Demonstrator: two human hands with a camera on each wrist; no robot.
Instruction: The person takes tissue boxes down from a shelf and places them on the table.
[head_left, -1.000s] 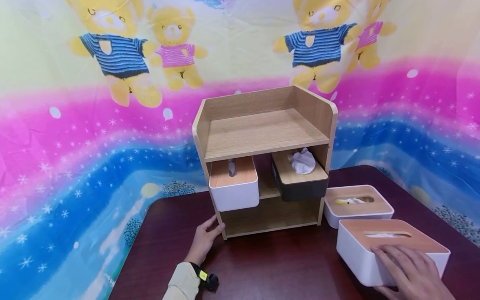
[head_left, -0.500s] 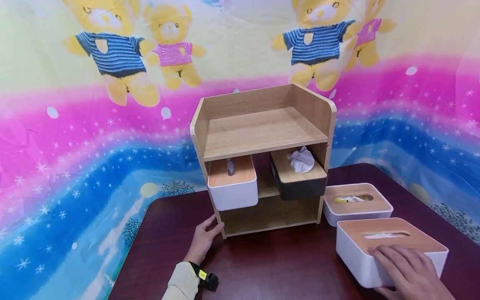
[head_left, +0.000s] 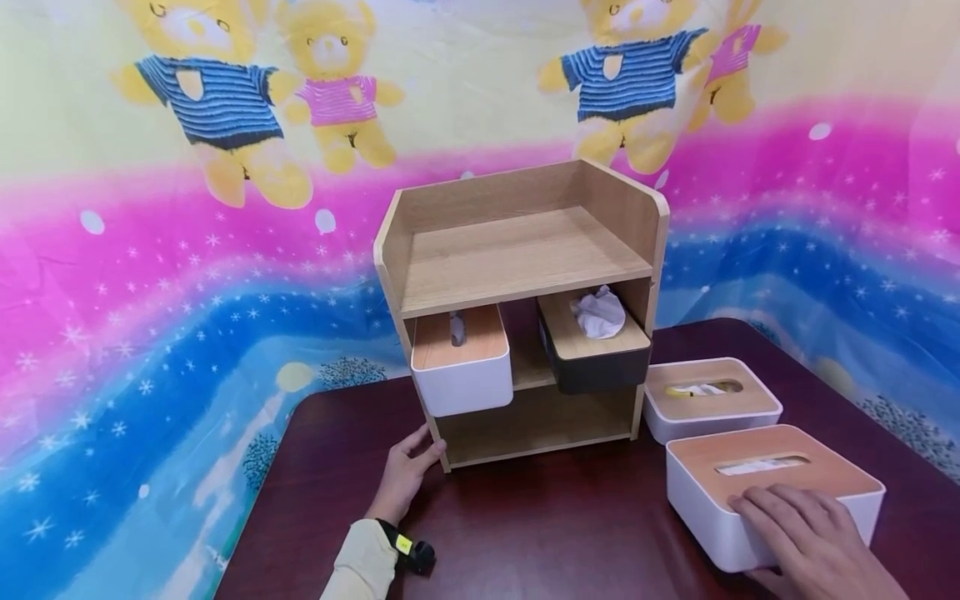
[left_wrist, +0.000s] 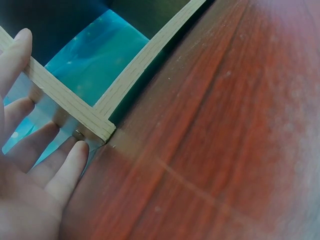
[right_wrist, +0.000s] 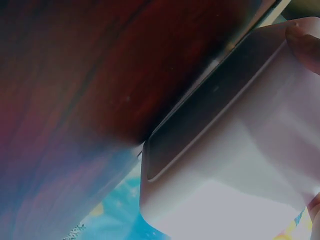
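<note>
So R hand (head_left: 810,529) grips 1 bx (head_left: 742,483) of 4; shelf (head_left: 531,371) has 2.

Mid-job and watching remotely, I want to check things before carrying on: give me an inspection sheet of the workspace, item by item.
Surface: dark reddish table, wood-grained.
Job's things: shelf unit standing on the table; left white box and dark box on its middle tier, both jutting past the front; near white box in hand, underside showing in the right wrist view; far white box beside the shelf unit's right side.
Clutter: nothing seen.
Hands: left hand holds the shelf unit's lower left edge; right hand grips the near white box.
Cables: nothing seen.
Surroundings: bear-printed backdrop behind the table.
</note>
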